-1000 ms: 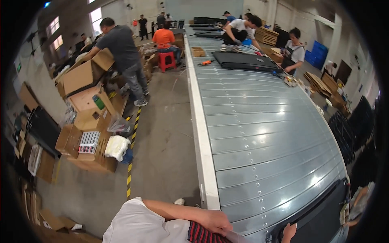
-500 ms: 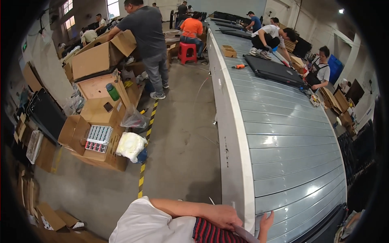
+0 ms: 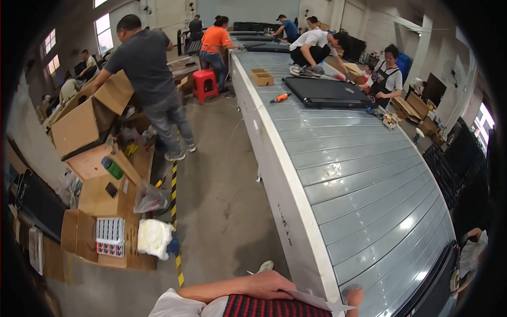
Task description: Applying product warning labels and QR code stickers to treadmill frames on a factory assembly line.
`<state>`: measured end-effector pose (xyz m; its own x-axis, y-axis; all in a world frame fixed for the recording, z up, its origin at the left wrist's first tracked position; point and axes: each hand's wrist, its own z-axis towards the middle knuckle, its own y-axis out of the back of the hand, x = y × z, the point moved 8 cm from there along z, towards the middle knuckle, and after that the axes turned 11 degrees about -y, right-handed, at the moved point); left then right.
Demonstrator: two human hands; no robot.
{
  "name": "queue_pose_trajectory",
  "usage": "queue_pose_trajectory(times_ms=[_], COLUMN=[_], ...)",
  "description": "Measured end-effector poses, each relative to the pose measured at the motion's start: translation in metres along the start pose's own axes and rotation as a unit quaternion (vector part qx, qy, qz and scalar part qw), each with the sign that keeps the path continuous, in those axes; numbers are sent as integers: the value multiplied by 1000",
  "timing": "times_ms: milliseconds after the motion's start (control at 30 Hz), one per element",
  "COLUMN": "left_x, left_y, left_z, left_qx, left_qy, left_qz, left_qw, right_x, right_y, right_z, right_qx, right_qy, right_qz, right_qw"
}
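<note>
My left hand [image 3: 272, 285] reaches across the front of me, its fingers closed on a thin white sheet [image 3: 319, 301], probably paper or film. The sheet stretches rightward over the conveyor's near-left rail [image 3: 311, 253] and tapers to a pointed corner. Beside that corner, low over the metal rollers, is my right hand [image 3: 354, 297]. It is small and blurred, so its finger position is unclear. Below the sheet lies red-and-black striped cloth [image 3: 264, 307] on my front.
The roller conveyor [image 3: 364, 195] runs away on my right. It carries a black panel [image 3: 327, 93], an orange-handled tool [image 3: 280, 98] and a cardboard tray [image 3: 262, 77]. Several co-workers stand along it, one crouching on top. Boxes [image 3: 79, 232] and a red stool [image 3: 205, 86] are left.
My view has turned, shifting the conveyor and boxes left. The white sheet now spreads further right across the rail. The person in orange has risen from the stool.
</note>
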<state>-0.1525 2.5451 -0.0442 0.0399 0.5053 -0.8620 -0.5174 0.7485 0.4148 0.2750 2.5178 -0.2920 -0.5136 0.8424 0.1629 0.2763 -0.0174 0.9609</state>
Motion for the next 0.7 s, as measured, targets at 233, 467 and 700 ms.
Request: queue_pose_trajectory(times_ms=[233, 467, 700], left_x=[28, 72, 150], left_y=[104, 169, 271], left_z=[87, 169, 210], left_qx=[-29, 62, 51], left_qy=[-9, 7, 25], left_qz=[37, 36, 43], left_qw=[999, 997, 997], right_x=[160, 396, 458], right_y=[40, 192, 374], right_z=[56, 18, -79], right_qx=[-91, -52, -285], right_qy=[170, 367, 564], right_qz=[222, 453, 328], right_qw=[956, 811, 702])
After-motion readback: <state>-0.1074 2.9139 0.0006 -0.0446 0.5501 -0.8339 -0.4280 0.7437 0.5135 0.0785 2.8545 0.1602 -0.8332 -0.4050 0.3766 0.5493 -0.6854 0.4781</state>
